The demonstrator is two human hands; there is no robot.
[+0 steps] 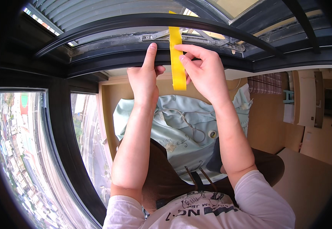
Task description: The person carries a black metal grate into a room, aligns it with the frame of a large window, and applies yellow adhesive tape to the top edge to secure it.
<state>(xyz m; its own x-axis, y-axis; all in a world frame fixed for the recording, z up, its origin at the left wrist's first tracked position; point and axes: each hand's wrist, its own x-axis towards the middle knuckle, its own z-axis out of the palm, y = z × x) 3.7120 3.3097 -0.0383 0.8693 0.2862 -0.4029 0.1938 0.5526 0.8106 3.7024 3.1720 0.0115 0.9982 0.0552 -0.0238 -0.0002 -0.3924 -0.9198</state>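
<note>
A flat yellow strip (178, 70) hangs across the dark window frame (116, 63). Its upper end passes behind a curved black bar (135, 23), and its lower end dangles below the frame's inner edge. My right hand (206, 66) has closed on the strip's right edge, with forefinger and thumb against its front and other fingers partly behind it. To the left of the strip, my left hand (143, 78) grips the frame's lower rail, thumb laid upward over it. Most of that hand's fingers are curled out of sight. A metal hinge arm (158, 37) runs along the frame behind the strip.
Below lies a pale green cloth (166, 126) with a white cord (191, 124) and a small roll of tape (212, 134) on it. Window panes (21, 152) at left look out on buildings far below. A wooden floor (269, 114) extends at right.
</note>
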